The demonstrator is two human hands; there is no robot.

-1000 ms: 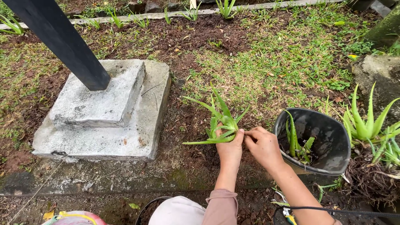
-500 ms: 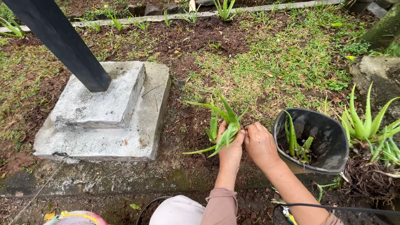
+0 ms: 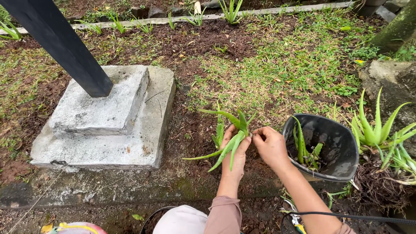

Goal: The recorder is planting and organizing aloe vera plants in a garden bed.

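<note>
My left hand grips a small green aloe plant at its base, just above the dark soil. Its pointed leaves spread up and out to the left. My right hand is beside it on the right, fingertips pinched at the plant's base. To the right of both hands stands a black plastic pot with a few small aloe shoots inside.
A concrete block with a black post stands at the left. Larger aloe plants grow at the right edge beside a stone. Grass and bare soil lie beyond, with a row of seedlings along a far border.
The aloe plant has tilted slightly and its leaves shifted. My right hand has moved closer, now pinching at the plant's base.
</note>
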